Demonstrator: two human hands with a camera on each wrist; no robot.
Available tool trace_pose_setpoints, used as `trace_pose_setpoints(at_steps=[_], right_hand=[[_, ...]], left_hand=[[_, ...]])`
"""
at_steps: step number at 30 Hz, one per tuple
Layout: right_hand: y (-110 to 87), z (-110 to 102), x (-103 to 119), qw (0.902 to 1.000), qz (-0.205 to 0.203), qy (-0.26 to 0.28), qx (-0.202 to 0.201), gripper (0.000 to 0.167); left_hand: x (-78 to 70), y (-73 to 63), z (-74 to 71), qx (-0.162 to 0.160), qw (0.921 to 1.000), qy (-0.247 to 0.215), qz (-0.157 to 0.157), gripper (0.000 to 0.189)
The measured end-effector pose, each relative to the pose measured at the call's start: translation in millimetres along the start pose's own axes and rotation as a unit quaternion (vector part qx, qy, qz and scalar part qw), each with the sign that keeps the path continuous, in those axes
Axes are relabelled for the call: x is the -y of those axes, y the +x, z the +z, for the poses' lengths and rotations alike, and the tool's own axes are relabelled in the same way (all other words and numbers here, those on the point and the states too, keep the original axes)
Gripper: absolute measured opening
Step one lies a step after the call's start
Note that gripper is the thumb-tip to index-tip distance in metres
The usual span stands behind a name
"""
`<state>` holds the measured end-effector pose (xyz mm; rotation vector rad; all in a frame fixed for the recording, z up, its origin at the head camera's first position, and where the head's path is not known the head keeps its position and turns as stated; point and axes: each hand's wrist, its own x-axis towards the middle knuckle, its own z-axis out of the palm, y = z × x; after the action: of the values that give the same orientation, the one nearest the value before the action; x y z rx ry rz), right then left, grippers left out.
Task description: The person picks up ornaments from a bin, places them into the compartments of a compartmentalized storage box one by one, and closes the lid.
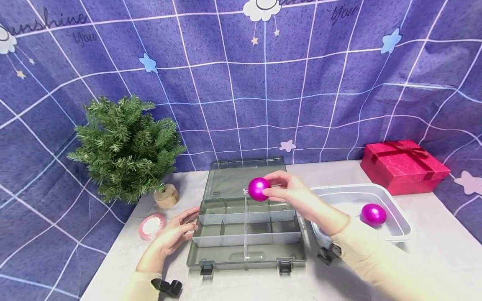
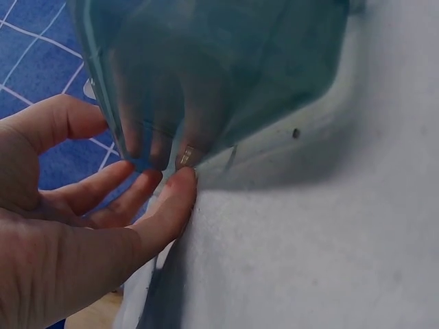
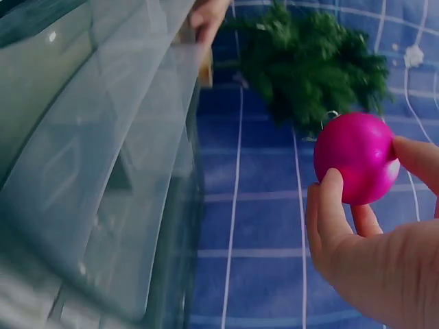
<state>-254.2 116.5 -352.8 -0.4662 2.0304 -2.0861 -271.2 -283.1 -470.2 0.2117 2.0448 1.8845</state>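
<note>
A shiny magenta bauble (image 1: 258,189) with a silver cap is held between the thumb and fingers of my right hand (image 1: 288,193), over the far part of the compartment box. In the right wrist view the bauble (image 3: 357,158) shows its cap and loop facing away from the palm. The grey translucent compartment box (image 1: 246,264) lies with its lid (image 1: 229,179) folded back, its dividers bare. At the box's left side is my left hand (image 1: 174,234), relaxed, fingertips touching the wall. The left wrist view shows those fingers (image 2: 175,202) against the see-through side.
Right of the box, a white tub (image 1: 401,217) holds another magenta bauble (image 1: 373,215). Behind it sits a red gift box (image 1: 404,167). A small artificial fir tree (image 1: 126,148) on a wooden base (image 1: 166,196) leans at the left, near a pink ribbon roll (image 1: 152,227).
</note>
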Motion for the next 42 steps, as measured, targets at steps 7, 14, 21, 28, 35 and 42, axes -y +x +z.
trace_pose_setpoints(at_steps=[7,14,21,28,35,42], right_hand=[[36.2,47.3,-7.9,0.9996,0.026,-0.007,-0.009,0.044],[66.9,90.1,-27.7,0.9976,0.043,-0.055,0.0,0.04],[86.5,114.3,-45.9,0.9918,0.056,-0.114,-0.015,0.037],[93.5,118.6,-57.9,0.9813,0.079,-0.168,-0.049,0.036],[94.2,119.3,-63.7,0.9634,0.086,-0.246,-0.061,0.032],[95.5,117.5,-65.3,0.9303,0.106,-0.346,-0.06,0.022]], left_hand=[[-1.4,0.4,-1.1,0.01,0.9999,-0.009,0.008,0.073],[-1.5,-1.7,-1.3,0.016,0.9998,-0.009,0.005,0.073],[-2.0,-2.6,-0.9,0.012,0.9999,-0.009,0.005,0.074],[-3.1,-2.2,0.7,0.007,0.9999,-0.01,0.0,0.074],[-4.0,-1.8,2.2,0.005,1.0,-0.009,-0.001,0.074],[-3.2,-2.0,1.2,0.008,1.0,-0.004,0.003,0.073]])
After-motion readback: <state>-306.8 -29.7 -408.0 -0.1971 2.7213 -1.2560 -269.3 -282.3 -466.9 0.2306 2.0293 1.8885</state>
